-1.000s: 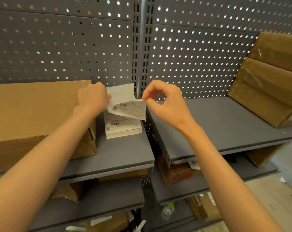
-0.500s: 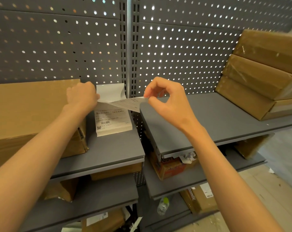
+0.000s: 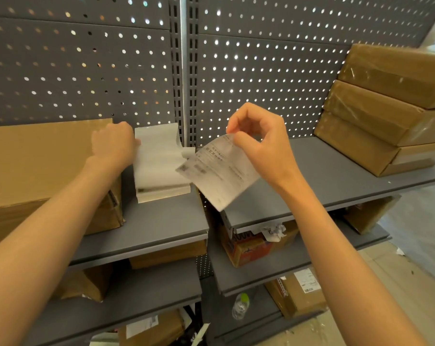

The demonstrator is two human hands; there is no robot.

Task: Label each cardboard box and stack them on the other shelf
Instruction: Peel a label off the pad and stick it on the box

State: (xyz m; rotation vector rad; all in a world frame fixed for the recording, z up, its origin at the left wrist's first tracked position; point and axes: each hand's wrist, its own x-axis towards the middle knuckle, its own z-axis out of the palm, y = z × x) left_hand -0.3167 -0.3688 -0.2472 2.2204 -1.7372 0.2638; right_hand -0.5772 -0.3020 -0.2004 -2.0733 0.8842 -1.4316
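A printed label (image 3: 217,171) was pinched by its top edge between thumb and forefinger of the right hand (image 3: 259,146), hanging below them, over the gap between shelves. The label stack (image 3: 159,168) was held down by the left hand (image 3: 113,143), fingers hidden, beside the cardboard box (image 3: 42,166).

Label stack (image 3: 161,171) right of box (image 3: 47,166), seemingly touching.

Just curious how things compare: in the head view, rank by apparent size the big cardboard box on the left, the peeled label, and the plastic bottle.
1. cardboard box
2. label, nearer the camera
3. plastic bottle, farther away
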